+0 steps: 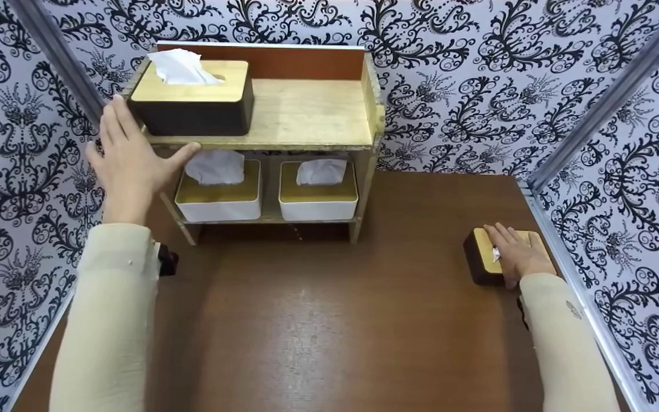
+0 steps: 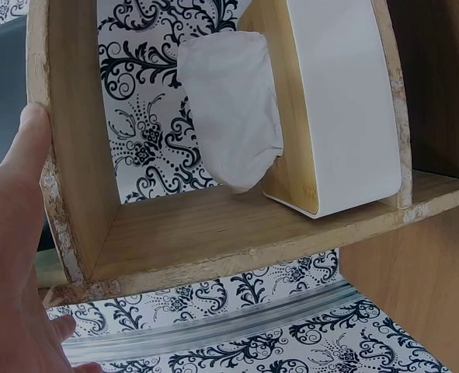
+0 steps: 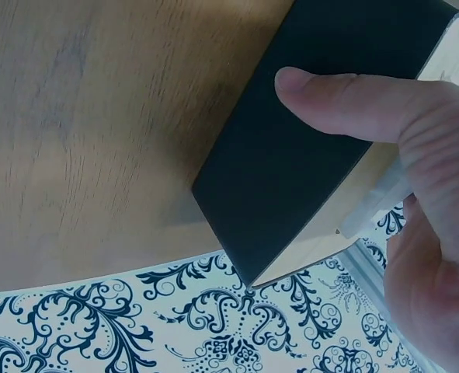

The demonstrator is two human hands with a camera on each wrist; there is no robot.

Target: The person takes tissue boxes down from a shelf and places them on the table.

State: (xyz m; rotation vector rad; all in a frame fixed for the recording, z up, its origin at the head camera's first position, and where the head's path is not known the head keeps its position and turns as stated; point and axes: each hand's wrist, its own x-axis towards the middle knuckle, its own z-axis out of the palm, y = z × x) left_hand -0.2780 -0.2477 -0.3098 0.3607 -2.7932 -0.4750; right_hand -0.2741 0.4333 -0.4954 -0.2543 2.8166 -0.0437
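Observation:
My left hand (image 1: 129,166) rests against the left side of a small wooden shelf (image 1: 312,111), fingers spread and straight, thumb on the front edge of its upper board. Right beside it, on top, stands a black tissue box (image 1: 192,119) with a wooden lid and a tissue sticking out. Two white tissue boxes (image 1: 221,212) sit on the lower board. Over at the right, my right hand (image 1: 517,254) grips another black tissue box (image 1: 481,266) on the table from above. Its thumb presses the dark side (image 3: 291,163) in the right wrist view; its fingers reach across the lid.
The brown table (image 1: 329,320) carries the shelf at its back left. Patterned wall panels (image 1: 449,86) stand behind and on both sides. Metal edging (image 1: 570,286) runs along the right side, close to the gripped box.

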